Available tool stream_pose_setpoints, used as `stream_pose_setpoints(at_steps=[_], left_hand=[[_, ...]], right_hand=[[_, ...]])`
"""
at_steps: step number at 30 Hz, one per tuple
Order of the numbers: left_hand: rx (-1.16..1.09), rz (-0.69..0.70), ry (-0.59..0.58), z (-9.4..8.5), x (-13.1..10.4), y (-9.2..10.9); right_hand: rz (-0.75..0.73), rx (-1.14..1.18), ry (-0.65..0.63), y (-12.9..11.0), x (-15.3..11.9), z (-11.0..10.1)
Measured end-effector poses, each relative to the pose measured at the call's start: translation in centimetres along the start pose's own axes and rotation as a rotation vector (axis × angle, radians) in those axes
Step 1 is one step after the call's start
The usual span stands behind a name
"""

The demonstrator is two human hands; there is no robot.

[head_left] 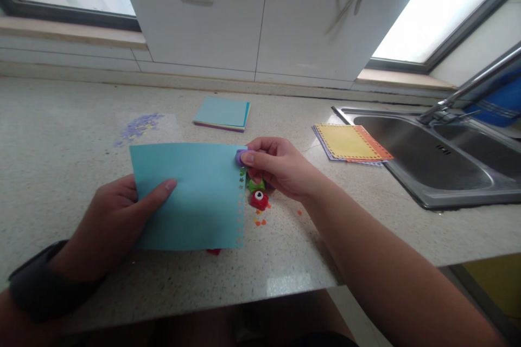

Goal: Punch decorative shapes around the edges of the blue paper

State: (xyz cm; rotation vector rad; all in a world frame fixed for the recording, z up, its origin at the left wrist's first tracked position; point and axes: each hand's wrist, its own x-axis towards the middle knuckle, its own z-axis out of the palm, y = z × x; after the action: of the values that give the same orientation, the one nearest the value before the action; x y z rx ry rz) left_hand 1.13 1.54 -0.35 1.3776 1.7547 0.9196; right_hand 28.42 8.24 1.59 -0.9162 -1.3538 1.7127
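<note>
My left hand (114, 217) grips the left edge of a light blue paper sheet (195, 195), thumb on top, holding it just above the speckled counter (61, 135). A row of small star holes runs down the sheet's right edge. My right hand (277, 165) pinches a small purple punch (240, 156) at the sheet's top right corner. Just below that hand, a green punch (255, 185) and a red punch (259, 200) lie on the counter.
A stack of coloured paper (223, 114) lies further back. Punched-edge sheets (350, 142) sit beside the steel sink (439, 157) with its tap (468, 92). Purple paper bits (138, 126) and orange bits (259, 222) are scattered about. The counter's front edge is close.
</note>
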Motion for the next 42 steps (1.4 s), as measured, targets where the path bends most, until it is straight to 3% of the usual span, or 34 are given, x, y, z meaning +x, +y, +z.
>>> stream_pose_setpoints(at_steps=[12, 25, 42], left_hand=[[-0.008, -0.007, 0.007, 0.0, -0.2, 0.1], [-0.191, 0.027, 0.011, -0.1, -0.6, -0.3], [-0.130, 0.083, 0.046, -0.3, -0.8, -0.3]], right_hand=[[-0.030, -0.017, -0.019, 0.1, 0.0, -0.1], [-0.126, 0.029, 0.033, -0.5, -0.3, 0.6], [-0.124, 0.006, -0.005, -0.7, -0.7, 0.4]])
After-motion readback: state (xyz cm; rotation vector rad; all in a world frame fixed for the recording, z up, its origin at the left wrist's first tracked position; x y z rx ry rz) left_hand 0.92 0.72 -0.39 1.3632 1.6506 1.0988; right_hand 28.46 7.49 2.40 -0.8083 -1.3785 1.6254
